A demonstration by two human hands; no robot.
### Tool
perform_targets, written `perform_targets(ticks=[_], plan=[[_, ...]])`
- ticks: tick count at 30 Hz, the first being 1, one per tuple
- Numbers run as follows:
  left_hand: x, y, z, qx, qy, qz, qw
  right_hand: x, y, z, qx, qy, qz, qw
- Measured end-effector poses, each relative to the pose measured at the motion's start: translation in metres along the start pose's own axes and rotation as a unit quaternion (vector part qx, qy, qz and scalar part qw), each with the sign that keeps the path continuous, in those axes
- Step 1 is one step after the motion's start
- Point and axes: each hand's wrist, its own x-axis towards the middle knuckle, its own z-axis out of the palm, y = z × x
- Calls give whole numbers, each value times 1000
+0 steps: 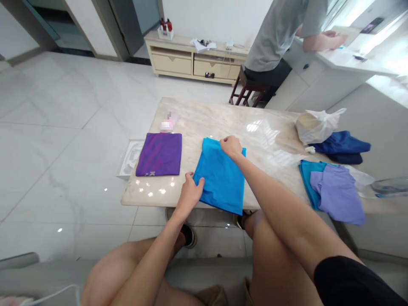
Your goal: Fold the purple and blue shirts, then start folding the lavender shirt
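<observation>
Blue folded cloth [219, 176], lengthwise front-to-back

Matt blue cloth [219, 176], glossy marble tabletop [267, 131]

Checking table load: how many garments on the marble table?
5: a purple folded one at left, a bright blue one touched by the left hand and right hand, a navy heap far right, a teal one under a lavender one. The heap may hide another.
</observation>
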Motion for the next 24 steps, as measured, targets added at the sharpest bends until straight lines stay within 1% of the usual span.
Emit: perform_targets(ticks=[2,3,6,8,11,14,19,22,24], plan=[[-4,2,0,46,6,37,998,3,6,-2,-5,18,-20,1000],[-6,3,0,65,9,55,996,6,7,-2,-3,20,-48,999],[-10,1,1,99,12,92,991,22,3,4,-5,5,-143,990],[-9,-1,0,113,8,93,989,34,-4,11,-14,-12,-171,985],[-6,-4,-5,137,-9,76,988,46,-12,23,-29,-42,-176,983],[-2,-3,-13,157,-33,60,985,52,-12,29,-36,-51,-184,981],[-1,1,-19,127,-41,50,990,58,-4,23,19,-36,-196,980],[0,3,-20,107,-43,52,992,61,-3,20,32,-27,-176,983],[3,5,-20,120,-40,47,991,61,-4,19,17,-25,-158,987]])
